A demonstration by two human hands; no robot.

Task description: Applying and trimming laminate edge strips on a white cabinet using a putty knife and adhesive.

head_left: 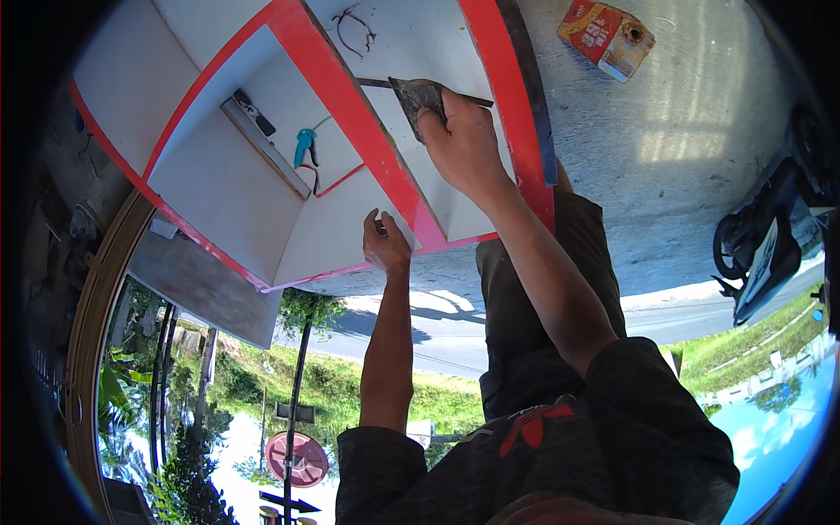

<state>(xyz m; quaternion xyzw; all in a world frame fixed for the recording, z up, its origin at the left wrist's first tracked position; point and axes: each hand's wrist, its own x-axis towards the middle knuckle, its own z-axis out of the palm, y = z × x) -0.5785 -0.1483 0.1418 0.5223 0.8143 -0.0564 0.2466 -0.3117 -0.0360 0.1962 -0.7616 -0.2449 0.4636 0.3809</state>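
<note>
My right hand grips a dark, worn flat piece with a pointed corner; whether it is a scraper or a folded sheet I cannot tell. It is inside the right compartment of a white cabinet with red-painted edges, close to a thin dark strip. Lower down, my left hand holds nothing, its fingers loosely bent and apart, by the cabinet's near red edge. Deeper in the left compartment lies a teal, pistol-shaped tool with a cord.
A black object lies beside a wooden strip in the left compartment. Dark wire lies in the right one. On the concrete to the right sits a red and white carton with a hole. A motorbike stands at the far right.
</note>
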